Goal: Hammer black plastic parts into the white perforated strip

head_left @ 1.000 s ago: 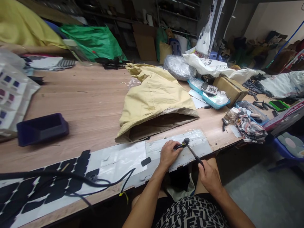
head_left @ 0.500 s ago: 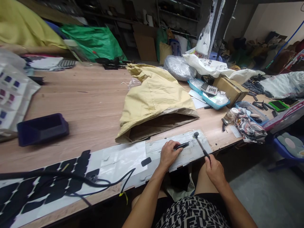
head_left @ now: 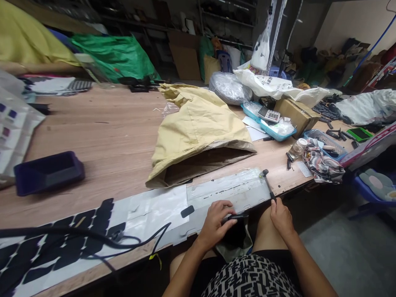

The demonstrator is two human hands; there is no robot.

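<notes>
My left hand (head_left: 216,220) grips a small flat black piece (head_left: 237,216) at the near edge of the wooden table (head_left: 117,136), just over a grey backing sheet (head_left: 229,192). My right hand (head_left: 281,214) holds the handle of a small black hammer (head_left: 267,185); its head rests on the sheet's right end. Another loose black piece (head_left: 187,211) lies on the sheet to the left of my left hand.
A yellow cloth sack (head_left: 198,128) lies open behind the sheet. A dark blue tray (head_left: 46,171) sits at left, black cables (head_left: 93,243) and die-cut black shapes (head_left: 62,235) at near left. A blue tray with a calculator (head_left: 269,119), cardboard box (head_left: 297,115) and patterned cloth (head_left: 321,163) crowd the right.
My left hand pulled the black piece back from the sheet to the table's near edge. My right hand swung the hammer away to the right and laid its head down on the sheet.
</notes>
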